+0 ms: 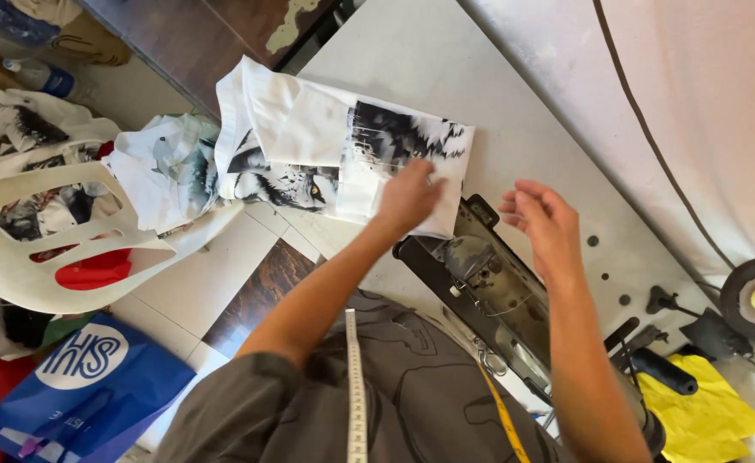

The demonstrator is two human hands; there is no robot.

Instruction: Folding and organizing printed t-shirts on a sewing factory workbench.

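Nearest the lens, a white tape measure hangs over my grey shirt front. My left hand lies flat, fingers together, pressing the near edge of the folded white fabric panel with black-and-white animal print; nothing is pinched. My right hand hovers open and empty at three o'clock from the left. The panel rests on the grey sewing table, its corner overlapping the dark machine bed at five o'clock. I judge that edges should be aligned under even palm pressure. More printed pieces lie at nine o'clock.
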